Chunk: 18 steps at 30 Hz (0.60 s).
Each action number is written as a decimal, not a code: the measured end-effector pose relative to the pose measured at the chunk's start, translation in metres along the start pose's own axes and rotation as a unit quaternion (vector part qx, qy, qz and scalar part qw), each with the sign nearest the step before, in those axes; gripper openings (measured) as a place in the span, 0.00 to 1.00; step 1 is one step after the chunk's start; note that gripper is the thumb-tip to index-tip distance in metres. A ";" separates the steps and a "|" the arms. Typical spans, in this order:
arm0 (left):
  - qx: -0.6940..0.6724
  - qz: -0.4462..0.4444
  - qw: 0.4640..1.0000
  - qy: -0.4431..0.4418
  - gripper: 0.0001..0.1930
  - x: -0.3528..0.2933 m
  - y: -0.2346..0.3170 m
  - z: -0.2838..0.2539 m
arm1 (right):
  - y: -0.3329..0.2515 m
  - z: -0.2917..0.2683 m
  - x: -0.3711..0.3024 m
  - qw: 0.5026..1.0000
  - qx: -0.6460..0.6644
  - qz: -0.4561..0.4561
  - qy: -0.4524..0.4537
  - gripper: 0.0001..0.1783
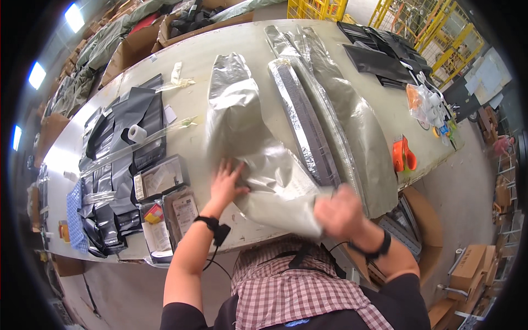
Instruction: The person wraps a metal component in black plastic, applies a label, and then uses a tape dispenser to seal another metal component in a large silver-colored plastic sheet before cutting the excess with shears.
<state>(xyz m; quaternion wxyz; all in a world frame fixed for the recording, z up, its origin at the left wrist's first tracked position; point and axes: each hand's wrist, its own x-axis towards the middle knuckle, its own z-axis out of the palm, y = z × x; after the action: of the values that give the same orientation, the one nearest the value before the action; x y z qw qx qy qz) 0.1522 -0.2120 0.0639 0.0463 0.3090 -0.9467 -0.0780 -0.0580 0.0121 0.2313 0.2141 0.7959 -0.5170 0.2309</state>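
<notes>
A large silver foil bag lies across the pale table in front of me, its near end lifted and folded. My left hand presses flat on the bag's lower left part, fingers spread. My right hand, blurred by motion, grips the bag's near right corner at the table edge. Both wrists wear black bands. Beside the bag on the right lie a long foil-wrapped dark strip and another long silver bag.
Grey and black pouches, a tape roll and small packets crowd the table's left. An orange tape dispenser sits at the right edge, black trays at the far right. Cardboard boxes stand around the table.
</notes>
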 end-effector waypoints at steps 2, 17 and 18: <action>-0.058 -0.095 0.990 -0.085 0.46 0.023 -0.006 -0.023 | -0.054 0.009 -0.027 0.982 0.105 0.032 -0.154 0.05; -0.026 -0.081 0.991 -0.102 0.52 0.042 0.035 -0.003 | 0.103 0.118 -0.018 0.731 0.066 0.588 -0.341 0.58; 0.029 -0.068 0.995 -0.069 0.51 0.045 0.038 -0.001 | 0.103 0.122 -0.017 0.730 0.066 0.588 -0.341 0.58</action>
<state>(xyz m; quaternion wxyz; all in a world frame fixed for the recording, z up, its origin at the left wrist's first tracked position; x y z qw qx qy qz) 0.0939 -0.2089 0.0736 -0.0338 0.3680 -0.9262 -0.0751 -0.1408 -0.0848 0.1341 -0.2083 0.3702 -0.9035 0.0577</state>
